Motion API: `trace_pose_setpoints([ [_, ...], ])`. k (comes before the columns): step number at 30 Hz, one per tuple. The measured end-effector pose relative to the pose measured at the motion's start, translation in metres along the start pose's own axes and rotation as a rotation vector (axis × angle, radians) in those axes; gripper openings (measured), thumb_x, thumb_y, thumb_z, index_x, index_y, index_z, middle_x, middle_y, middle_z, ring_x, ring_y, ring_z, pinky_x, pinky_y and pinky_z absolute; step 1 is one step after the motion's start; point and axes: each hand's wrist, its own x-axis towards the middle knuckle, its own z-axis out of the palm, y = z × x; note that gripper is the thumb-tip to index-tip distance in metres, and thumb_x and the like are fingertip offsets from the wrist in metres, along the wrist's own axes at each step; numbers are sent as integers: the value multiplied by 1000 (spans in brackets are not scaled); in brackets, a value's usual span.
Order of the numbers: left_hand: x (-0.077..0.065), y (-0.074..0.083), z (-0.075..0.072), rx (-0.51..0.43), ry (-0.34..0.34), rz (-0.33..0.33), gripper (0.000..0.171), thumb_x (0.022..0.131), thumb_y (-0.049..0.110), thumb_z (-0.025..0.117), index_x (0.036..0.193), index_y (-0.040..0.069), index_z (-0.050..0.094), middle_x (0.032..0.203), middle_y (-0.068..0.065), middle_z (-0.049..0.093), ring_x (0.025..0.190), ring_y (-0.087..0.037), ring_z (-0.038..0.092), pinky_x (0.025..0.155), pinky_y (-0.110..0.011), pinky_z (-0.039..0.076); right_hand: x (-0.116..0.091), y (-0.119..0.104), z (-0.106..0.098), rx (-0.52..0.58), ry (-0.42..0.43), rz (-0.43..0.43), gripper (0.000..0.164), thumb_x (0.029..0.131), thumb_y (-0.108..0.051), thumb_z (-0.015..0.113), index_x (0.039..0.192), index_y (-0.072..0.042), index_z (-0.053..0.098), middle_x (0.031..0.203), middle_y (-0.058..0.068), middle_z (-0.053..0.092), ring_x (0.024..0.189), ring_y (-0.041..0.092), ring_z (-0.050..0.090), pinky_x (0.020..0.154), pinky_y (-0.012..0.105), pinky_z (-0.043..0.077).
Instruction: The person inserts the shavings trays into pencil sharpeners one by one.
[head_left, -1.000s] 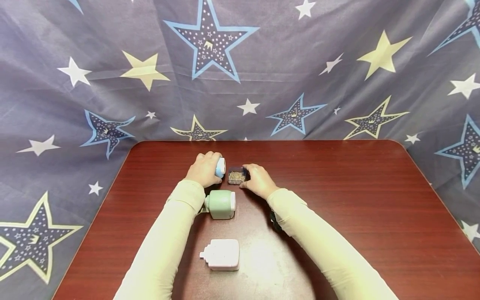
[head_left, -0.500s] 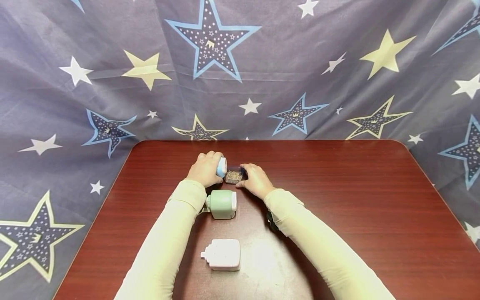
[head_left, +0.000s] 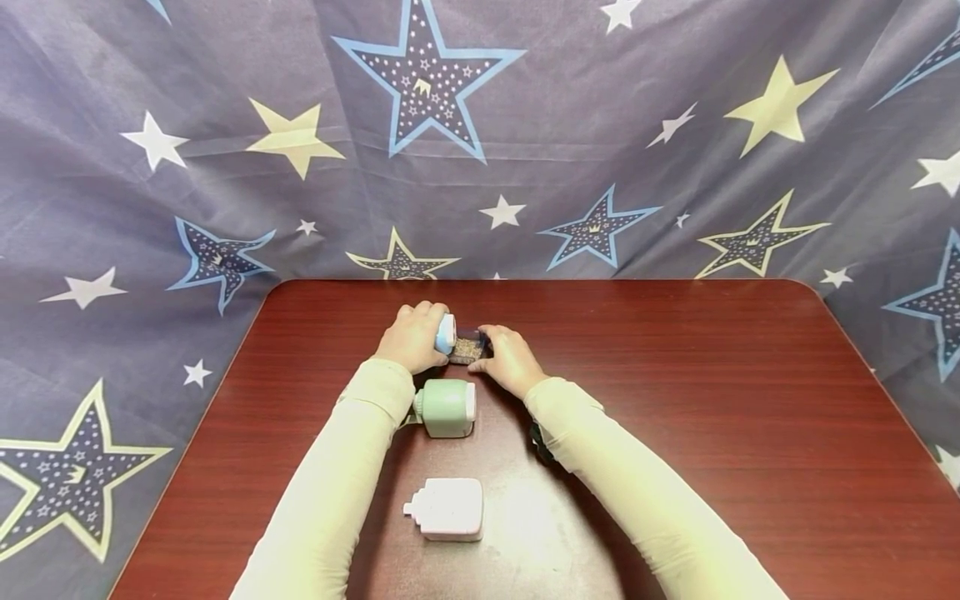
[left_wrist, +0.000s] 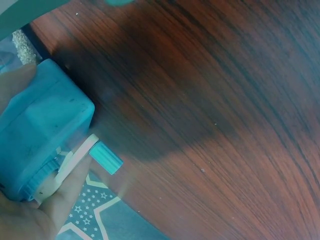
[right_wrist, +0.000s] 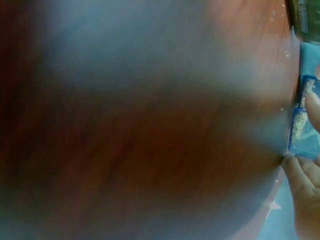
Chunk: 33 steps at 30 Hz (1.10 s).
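Note:
In the head view my left hand grips a blue hand-crank pencil sharpener, lying on its side near the table's back. Seen from the left wrist, the sharpener's body carries a pale crank with a ribbed blue knob. My right hand holds a small clear shavings drawer between thumb and fingers. Pale shavings lie in the drawer, which sits right up against the sharpener's side, its left end hidden there. The right wrist view catches the fingers at the drawer's end.
A green crank sharpener lies just in front of my left wrist, and a pink one lies closer to me. Both are on the red-brown table. A star-patterned cloth hangs behind the table's back edge.
The right hand has moved left with the shavings drawer, closing the gap to the blue pencil sharpener. My left hand keeps its grip almost in place. The view has shifted slightly.

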Motion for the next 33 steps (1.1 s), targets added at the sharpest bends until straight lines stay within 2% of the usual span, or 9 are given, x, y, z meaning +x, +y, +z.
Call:
trace_pose_setpoints([
  [10, 0, -1, 0, 9, -5, 1, 79, 69, 21, 86, 139, 7, 53, 133, -16, 56, 119, -41, 48, 82, -61, 53, 2, -7, -2, -47, -56, -8, 73, 79, -28, 80, 139, 8, 56, 138, 25, 60, 129, 38, 55, 110, 44, 40],
  [19, 0, -1, 1, 8, -2, 3, 77, 69, 21, 86, 137, 6, 53, 132, -16, 56, 119, -41, 49, 82, -62, 53, 4, -10, -1, -74, -99, -51, 70, 84, -23, 75, 142, 10, 52, 142, 26, 57, 133, 37, 53, 113, 42, 36],
  [26, -1, 0, 0, 6, 1, 7, 77, 69, 21, 86, 137, 5, 53, 131, -17, 56, 117, -42, 49, 82, -61, 53, 2, -9, 1, -36, -72, -38, 71, 83, -22, 77, 141, 10, 53, 140, 27, 58, 132, 38, 54, 111, 43, 38],
  [33, -1, 0, 0, 5, 3, 4, 77, 69, 20, 85, 137, 6, 53, 131, -17, 57, 117, -41, 49, 82, -61, 53, 2, -4, 2, 19, 9, -12, 62, 78, -17, 80, 133, 8, 63, 128, 23, 67, 120, 35, 63, 105, 41, 45],
])
